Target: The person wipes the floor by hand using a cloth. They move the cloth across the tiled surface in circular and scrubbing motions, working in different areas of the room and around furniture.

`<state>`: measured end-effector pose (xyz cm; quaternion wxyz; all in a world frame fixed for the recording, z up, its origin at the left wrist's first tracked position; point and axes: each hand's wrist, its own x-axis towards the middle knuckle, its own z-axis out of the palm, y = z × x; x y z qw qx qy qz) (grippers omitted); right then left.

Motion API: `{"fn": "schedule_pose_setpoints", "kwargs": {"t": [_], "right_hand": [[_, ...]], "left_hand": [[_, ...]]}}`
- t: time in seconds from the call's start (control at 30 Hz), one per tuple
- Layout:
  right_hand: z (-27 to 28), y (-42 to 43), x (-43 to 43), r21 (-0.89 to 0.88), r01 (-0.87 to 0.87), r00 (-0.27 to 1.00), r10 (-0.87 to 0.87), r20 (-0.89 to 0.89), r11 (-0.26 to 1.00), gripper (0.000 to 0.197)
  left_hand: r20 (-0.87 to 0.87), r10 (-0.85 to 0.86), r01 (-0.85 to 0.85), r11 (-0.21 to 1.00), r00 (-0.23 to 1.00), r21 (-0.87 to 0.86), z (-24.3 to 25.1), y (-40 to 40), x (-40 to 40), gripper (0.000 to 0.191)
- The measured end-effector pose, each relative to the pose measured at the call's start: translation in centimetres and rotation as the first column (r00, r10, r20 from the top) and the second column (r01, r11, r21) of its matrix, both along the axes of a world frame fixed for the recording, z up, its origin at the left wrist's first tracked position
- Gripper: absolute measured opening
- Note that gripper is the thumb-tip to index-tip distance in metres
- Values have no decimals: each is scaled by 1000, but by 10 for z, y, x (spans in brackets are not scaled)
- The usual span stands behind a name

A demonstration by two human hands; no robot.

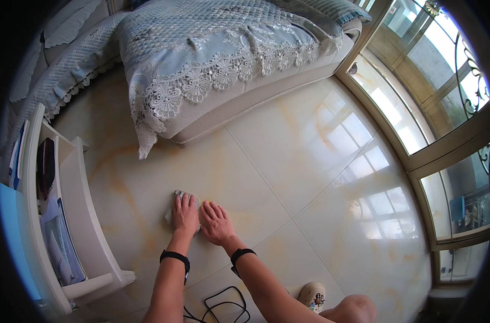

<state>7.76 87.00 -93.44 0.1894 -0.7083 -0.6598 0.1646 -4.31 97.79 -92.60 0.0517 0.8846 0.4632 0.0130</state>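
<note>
Low on the glossy tiled floor (261, 177), my left hand (185, 212) lies on a crumpled grey cloth (169, 216) and presses it down. Parts of the cloth show above the fingertips and on both sides of the hand. Just to its right, my right hand (216, 221) rests palm down with its fingers slightly spread, close to the cloth's right edge. Nothing shows in this hand, though its palm is hidden. A black band circles each wrist.
A sofa (253, 91) with a lace-edged blue cover stands ahead. At left is a white shelf unit (81, 210) holding papers and a dark case. Glass-panelled doors (414, 157) line the right. Black cable (227, 303) and a cream clog (311, 294) are near me.
</note>
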Motion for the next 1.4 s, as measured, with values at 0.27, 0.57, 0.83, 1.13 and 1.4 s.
{"fn": "schedule_pose_setpoints", "kwargs": {"t": [0.27,0.57,0.83,1.13,1.4], "right_hand": [[34,-30,15,-382,-234,949,295,109,894,85],[21,-65,22,-240,9,990,-43,-135,971,79],[30,-197,-43,-376,85,994,-107,-38,923,83],[98,-339,-37,-709,-24,997,-38,-71,705,70],[211,-298,-46,-744,-140,981,-13,-195,654,48]], "left_hand": [[-203,4,-45,979,979,-200,22,-42,-9,90],[-83,221,-226,972,972,-65,33,-104,3,88],[-63,354,-359,913,933,-191,23,-195,-4,61],[-20,384,-320,737,923,-595,101,-266,-47,57],[-103,471,-416,632,876,-654,210,-285,-77,61]]}}
